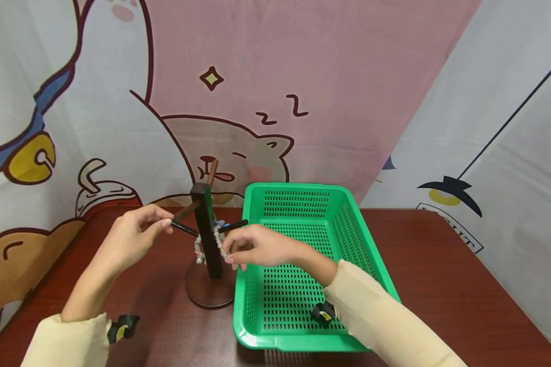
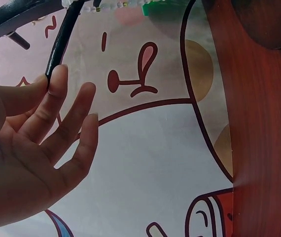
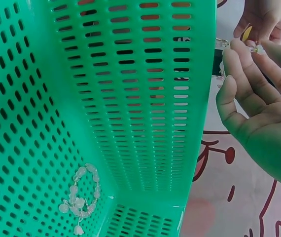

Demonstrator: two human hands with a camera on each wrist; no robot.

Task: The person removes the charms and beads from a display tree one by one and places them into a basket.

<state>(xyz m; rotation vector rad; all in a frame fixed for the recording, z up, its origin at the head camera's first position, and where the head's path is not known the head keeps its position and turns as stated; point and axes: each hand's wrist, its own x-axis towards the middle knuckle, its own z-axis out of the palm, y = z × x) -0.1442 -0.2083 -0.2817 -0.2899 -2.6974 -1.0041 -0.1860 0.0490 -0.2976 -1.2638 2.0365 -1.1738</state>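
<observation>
The tabletop [image 1: 441, 285] is showing a reddish-brown wood grain with a smooth, faintly glossy finish. The green basket [image 1: 303, 239] is looking like moulded plastic, slick and lightly shining, its walls and floor pierced with slots. The jewellery stand [image 1: 206, 239] is appearing as dark wood with a satin sheen, its pegs [image 1: 231, 224] matt black. The bracelet [image 1: 219, 242] hanging there is glinting like pale, translucent glassy beads. The cartoon backdrop [image 1: 275, 92] is hanging as soft, matt cloth, and the sleeves [image 1: 385, 326] are looking like cream matt fabric.

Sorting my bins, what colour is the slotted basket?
Green; the basket shows best in the head view.
</observation>
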